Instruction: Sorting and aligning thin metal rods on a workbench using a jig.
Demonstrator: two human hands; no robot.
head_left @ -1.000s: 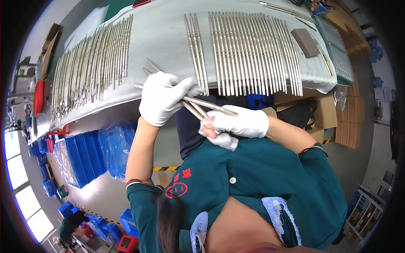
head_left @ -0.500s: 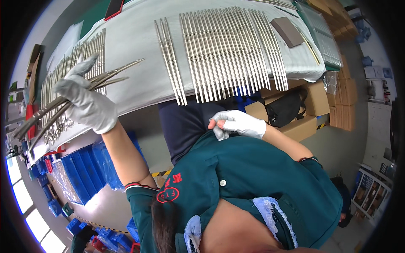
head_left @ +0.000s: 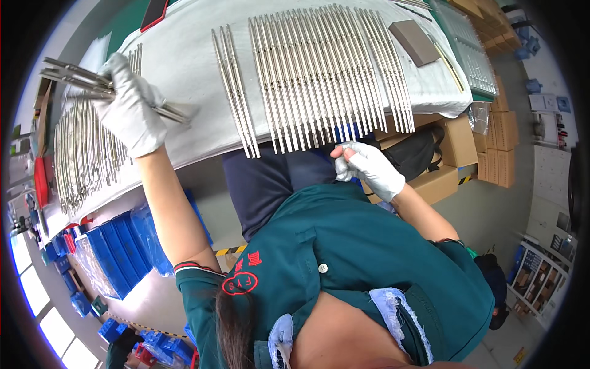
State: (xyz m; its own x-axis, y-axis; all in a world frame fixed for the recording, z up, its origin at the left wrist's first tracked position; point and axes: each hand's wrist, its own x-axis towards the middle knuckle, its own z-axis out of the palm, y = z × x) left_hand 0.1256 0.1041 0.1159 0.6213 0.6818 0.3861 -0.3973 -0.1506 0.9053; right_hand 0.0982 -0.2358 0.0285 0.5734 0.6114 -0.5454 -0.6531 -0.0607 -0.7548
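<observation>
We are gripping loose rods [head_left: 74, 71] above the surface [head_left: 184, 80] in closed left fingers [head_left: 120, 75]; right fingers [head_left: 347, 169] are hanging half-curled, seemingly empty; rod rows [head_left: 319, 80] are already lying left and right.

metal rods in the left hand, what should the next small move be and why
Probably turn the left hand so its metal rods line up with the left row of rods before lowering them. The held bundle slants across that row in this view, while the rods there lie side by side on the pale cloth.
</observation>
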